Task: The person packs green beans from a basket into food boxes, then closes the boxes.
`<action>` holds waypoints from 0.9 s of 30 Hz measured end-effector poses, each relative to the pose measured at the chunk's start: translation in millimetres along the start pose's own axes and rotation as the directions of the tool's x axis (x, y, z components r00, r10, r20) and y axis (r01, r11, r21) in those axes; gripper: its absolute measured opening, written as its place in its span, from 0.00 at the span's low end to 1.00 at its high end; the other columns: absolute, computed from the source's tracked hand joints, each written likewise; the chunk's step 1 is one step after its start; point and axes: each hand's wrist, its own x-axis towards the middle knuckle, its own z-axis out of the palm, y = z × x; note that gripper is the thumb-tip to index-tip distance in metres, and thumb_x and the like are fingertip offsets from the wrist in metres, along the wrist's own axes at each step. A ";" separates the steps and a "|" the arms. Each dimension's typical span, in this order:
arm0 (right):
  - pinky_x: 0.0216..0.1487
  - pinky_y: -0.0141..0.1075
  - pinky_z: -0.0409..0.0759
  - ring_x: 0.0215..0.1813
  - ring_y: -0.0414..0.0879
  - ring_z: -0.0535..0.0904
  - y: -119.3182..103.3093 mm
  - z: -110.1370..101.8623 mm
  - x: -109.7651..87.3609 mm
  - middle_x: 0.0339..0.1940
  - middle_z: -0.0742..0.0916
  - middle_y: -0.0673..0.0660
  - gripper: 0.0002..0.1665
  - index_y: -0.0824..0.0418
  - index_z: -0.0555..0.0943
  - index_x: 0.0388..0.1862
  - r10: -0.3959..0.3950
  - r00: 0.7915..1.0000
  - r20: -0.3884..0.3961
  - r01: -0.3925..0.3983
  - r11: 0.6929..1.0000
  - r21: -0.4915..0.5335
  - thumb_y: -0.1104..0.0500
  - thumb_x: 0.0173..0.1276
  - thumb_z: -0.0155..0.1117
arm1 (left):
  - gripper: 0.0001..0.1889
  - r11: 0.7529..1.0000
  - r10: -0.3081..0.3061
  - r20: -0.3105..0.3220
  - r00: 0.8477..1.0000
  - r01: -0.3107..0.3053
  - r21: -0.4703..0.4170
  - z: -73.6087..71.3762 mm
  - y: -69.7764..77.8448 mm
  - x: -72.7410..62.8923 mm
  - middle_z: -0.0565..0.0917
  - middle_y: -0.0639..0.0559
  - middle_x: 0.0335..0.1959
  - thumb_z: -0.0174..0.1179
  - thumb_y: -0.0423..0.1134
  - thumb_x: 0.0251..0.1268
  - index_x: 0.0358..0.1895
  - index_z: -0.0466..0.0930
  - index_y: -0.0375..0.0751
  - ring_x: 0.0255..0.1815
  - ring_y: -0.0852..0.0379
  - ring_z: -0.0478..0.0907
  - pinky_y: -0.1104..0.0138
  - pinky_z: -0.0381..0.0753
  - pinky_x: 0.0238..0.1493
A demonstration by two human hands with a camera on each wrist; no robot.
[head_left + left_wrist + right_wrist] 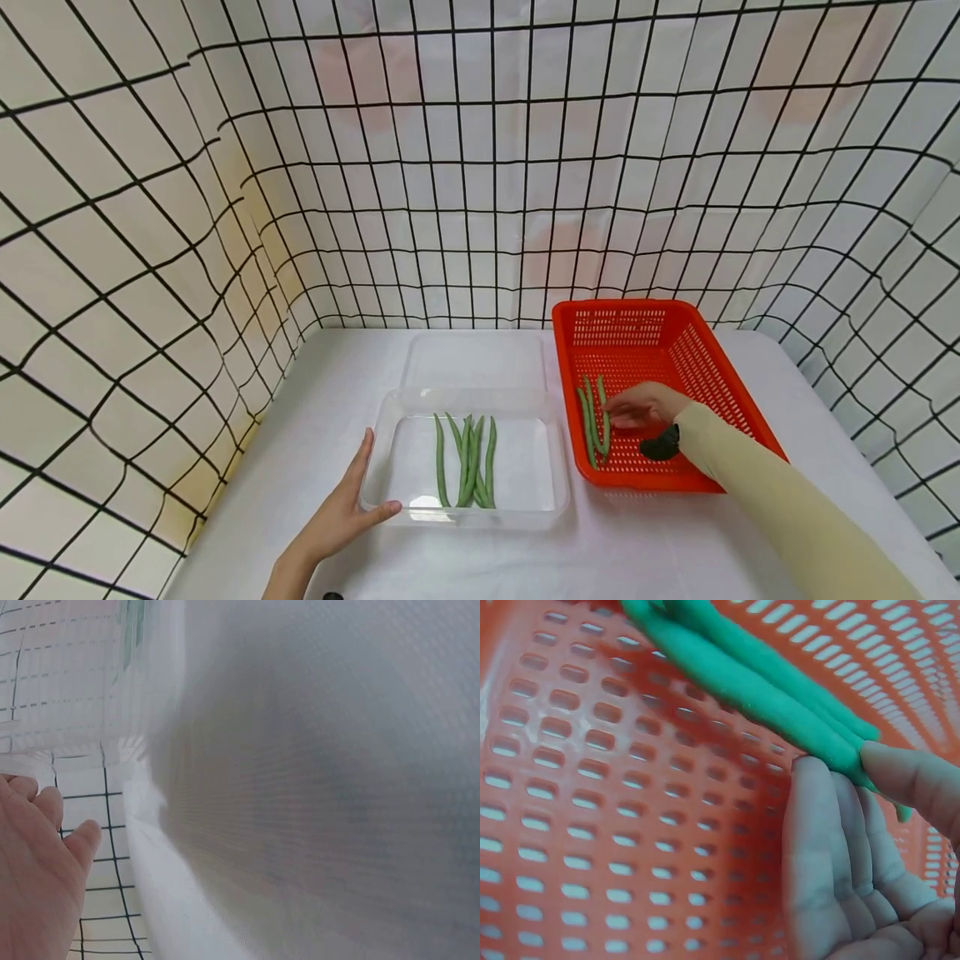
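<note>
In the head view, my right hand (648, 404) reaches into a red perforated plastic basket (705, 358). Its thumb and fingertips pinch a green bean (757, 697) near one end, as the right wrist view shows. Other green beans (587, 425) lie close by along the basket's left side. My left hand (337, 512) is spread at the left front corner of a clear plastic container (525, 467), the thumb over its front rim and the fingers along its left wall. Several green beans (474, 467) lie lengthwise in that container, some crossing.
Behind the container lies a clear, flat lid-like sheet (472, 358) on the white-covered table (352, 367). White walls with a black grid (465, 183) enclose the back and sides. A small dark object (333, 596) shows at the bottom edge.
</note>
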 end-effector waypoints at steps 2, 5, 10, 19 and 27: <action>0.42 0.37 0.81 0.30 0.47 0.84 -1.5 -5.9 -4.1 0.31 0.86 0.60 0.16 0.76 0.78 0.50 -0.021 1.000 0.001 0.020 0.998 0.056 0.64 0.69 0.59 | 0.58 1.000 0.000 0.001 1.000 0.000 -0.005 -0.1 -0.1 0.3 0.40 0.49 0.77 0.70 0.52 0.53 0.76 0.31 0.60 0.74 0.41 0.41 0.38 0.49 0.64; 0.45 0.39 0.80 0.34 0.49 0.85 -3.6 -15.0 -9.3 0.33 0.86 0.61 0.14 0.73 0.80 0.48 -0.046 0.999 0.013 0.043 0.987 0.153 0.63 0.71 0.57 | 0.58 1.000 -0.004 0.003 1.000 0.004 -0.007 -0.2 -0.6 0.4 0.40 0.51 0.77 0.70 0.52 0.52 0.76 0.31 0.62 0.74 0.43 0.41 0.39 0.49 0.64; 0.49 0.42 0.78 0.37 0.52 0.84 -7.8 -23.4 -15.9 0.36 0.86 0.61 0.11 0.68 0.83 0.41 -0.064 0.996 0.055 0.046 0.959 0.281 0.63 0.72 0.56 | 0.58 1.000 -0.005 0.004 1.000 0.005 -0.012 -0.1 -1.0 0.2 0.40 0.51 0.77 0.70 0.52 0.52 0.76 0.31 0.63 0.74 0.44 0.41 0.39 0.49 0.64; 0.56 0.43 0.73 0.40 0.49 0.83 -31.3 -8.8 -28.0 0.39 0.85 0.60 0.14 0.64 0.85 0.37 -0.141 0.975 0.174 0.090 0.958 0.273 0.64 0.74 0.51 | 0.58 1.000 0.000 0.001 1.000 0.000 -0.009 -0.2 0.0 0.0 0.40 0.51 0.77 0.70 0.51 0.53 0.76 0.31 0.62 0.74 0.44 0.41 0.40 0.48 0.65; 0.53 0.42 0.77 0.44 0.50 0.83 -52.3 26.3 -42.3 0.42 0.85 0.61 0.12 0.65 0.84 0.40 -0.195 0.945 0.263 0.118 0.952 0.284 0.66 0.73 0.52 | 0.57 1.000 0.016 -0.007 1.000 -0.016 -0.010 -0.8 2.5 -0.5 0.41 0.47 0.77 0.69 0.50 0.54 0.76 0.32 0.59 0.73 0.39 0.41 0.38 0.49 0.64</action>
